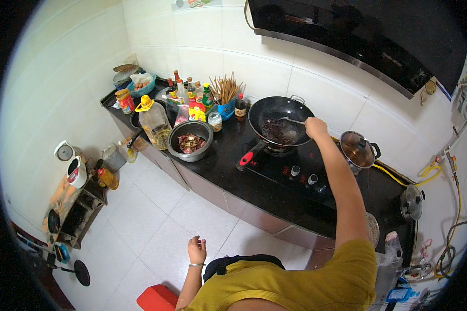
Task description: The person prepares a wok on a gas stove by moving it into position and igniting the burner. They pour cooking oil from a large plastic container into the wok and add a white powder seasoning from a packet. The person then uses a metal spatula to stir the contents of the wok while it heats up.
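Observation:
My right hand [316,128] is closed round the handle of a metal cooking utensil [293,120], at the right rim of a black wok [262,110]. The utensil reaches down into the wok; its head is hard to make out. Dark, wet contents [278,132] lie in the wok's bottom. The wok sits on the stove, its red-and-black handle pointing toward the counter's front edge. My left hand [196,251] hangs low over the floor, away from the counter, fingers loosely bent and nothing in it. Left of the wok stands a grey metal pot [207,146] holding pieces of dark red meat.
A large oil bottle [154,122], several sauce bottles and a blue holder of chopsticks [226,109] line the counter's left part. Right of the wok is a glass-lidded pot [357,149]. The range hood [342,57] overhangs the stove. A red stool [157,298] stands below.

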Demonstrator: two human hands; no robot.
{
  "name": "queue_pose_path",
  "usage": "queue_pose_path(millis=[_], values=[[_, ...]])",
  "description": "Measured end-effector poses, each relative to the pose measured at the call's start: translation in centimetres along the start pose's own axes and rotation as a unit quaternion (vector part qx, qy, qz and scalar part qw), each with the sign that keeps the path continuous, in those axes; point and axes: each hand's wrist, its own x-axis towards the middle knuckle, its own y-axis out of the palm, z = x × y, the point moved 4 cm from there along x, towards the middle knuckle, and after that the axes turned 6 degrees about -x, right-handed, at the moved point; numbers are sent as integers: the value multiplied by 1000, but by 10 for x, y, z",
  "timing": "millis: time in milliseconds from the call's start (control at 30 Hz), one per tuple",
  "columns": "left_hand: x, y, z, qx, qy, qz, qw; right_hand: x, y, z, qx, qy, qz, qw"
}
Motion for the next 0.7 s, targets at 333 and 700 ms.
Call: queue_pose_path(millis=[333, 700], values=[[6, 15, 2, -12, 17, 20, 1000, -67, -74, -31, 6, -69, 94, 993], [10, 18, 2, -20, 25, 15, 999, -30, -31, 7, -26, -38, 26, 999]])
